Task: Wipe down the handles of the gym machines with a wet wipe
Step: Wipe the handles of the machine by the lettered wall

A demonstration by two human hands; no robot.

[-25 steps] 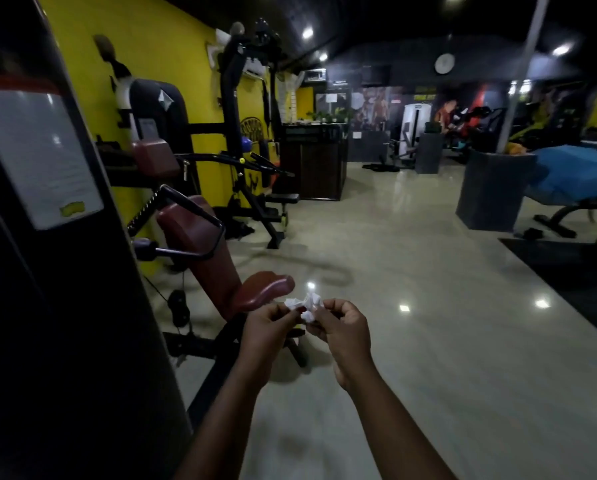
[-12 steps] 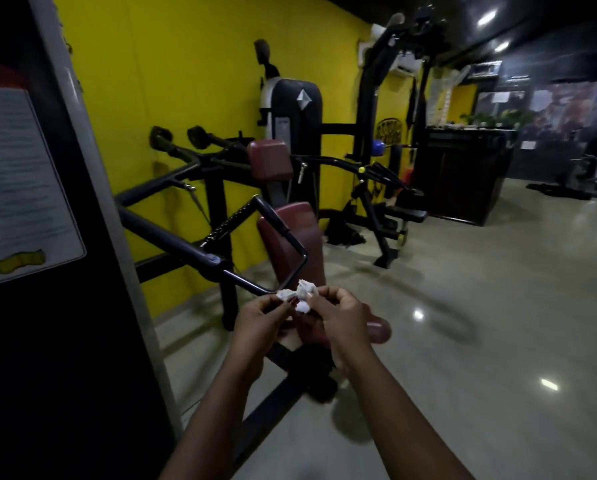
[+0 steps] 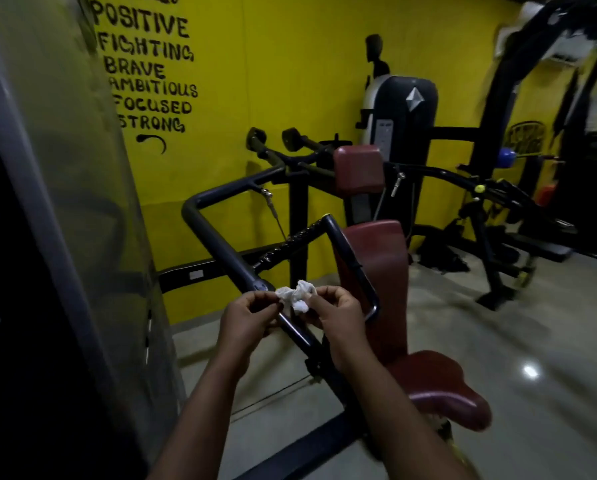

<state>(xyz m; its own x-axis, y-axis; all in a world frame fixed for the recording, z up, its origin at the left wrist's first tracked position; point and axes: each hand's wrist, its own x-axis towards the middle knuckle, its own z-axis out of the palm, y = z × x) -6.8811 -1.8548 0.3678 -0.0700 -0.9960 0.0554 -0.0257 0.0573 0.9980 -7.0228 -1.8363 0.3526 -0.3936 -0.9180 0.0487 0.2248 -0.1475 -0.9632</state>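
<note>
A crumpled white wet wipe [image 3: 296, 296] is pinched between my left hand [image 3: 248, 319] and my right hand [image 3: 335, 317], both held at chest height. Just behind and below the wipe runs the black handle bar [image 3: 221, 251] of a gym machine, bent into a loop with a thinner grip [image 3: 350, 268] on its right side. My hands are in front of the bar and I cannot tell whether the wipe touches it. The machine has a dark red back pad [image 3: 380, 268] and seat [image 3: 442, 389].
A black machine column [image 3: 47, 271] with a clear shield fills the left edge. A yellow wall [image 3: 290, 81] with painted words stands behind. More machines [image 3: 498, 216] and a weight stack [image 3: 401, 112] stand to the right. Shiny tiled floor [image 3: 532, 341] lies at the right.
My view has swung left and closer to the machine; the handle bar now sits right behind my hands. Both hands keep hold of the wipe and have parted it slightly.
</note>
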